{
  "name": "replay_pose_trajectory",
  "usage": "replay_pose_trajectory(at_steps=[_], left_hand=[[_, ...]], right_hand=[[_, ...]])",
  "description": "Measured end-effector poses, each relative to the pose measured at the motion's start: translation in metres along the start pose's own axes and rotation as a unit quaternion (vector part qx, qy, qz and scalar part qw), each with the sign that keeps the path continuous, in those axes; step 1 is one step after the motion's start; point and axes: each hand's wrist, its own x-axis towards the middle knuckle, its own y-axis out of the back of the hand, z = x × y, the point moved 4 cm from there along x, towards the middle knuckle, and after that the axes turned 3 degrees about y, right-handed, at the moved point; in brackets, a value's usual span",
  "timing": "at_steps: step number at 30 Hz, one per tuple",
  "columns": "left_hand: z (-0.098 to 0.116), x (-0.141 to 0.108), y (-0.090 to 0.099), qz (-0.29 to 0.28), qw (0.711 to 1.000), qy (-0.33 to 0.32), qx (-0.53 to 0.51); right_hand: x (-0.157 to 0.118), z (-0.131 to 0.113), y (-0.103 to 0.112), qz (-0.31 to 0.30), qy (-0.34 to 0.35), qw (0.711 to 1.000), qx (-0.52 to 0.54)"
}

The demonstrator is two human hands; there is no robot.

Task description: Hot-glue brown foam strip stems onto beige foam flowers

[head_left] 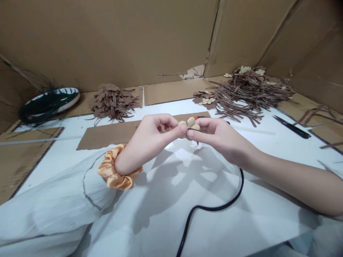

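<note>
Between my two hands, above the middle of the white table, is a small beige flower cutout (191, 121) with rounded petals. My left hand (158, 134) pinches its left side with thumb and fingers. On the right side, my right hand (215, 134) has its thumb pressed on the flower near a thin brown strip, whose curled end hangs below. My fingers hide the flower's back. A bit of something red shows just behind my right fingers, mostly covered.
Brown flower cutouts with strips (114, 101) lie at back left, beside a plate of dark thread (50, 101). A larger heap of brown strips (241, 92) lies at back right, near black scissors or snips (293, 127). A black cable (211, 208) crosses the front. Cardboard walls (112, 43) enclose the back.
</note>
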Motion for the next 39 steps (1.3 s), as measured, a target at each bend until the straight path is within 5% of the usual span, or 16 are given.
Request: replay_pose_trajectory(at_steps=[39], left_hand=[[-0.002,0.0003,-0.0017,0.007,0.999,-0.018,-0.027]], right_hand=[[-0.0042,-0.0015,0.0011,0.003,0.0,0.999,-0.041]])
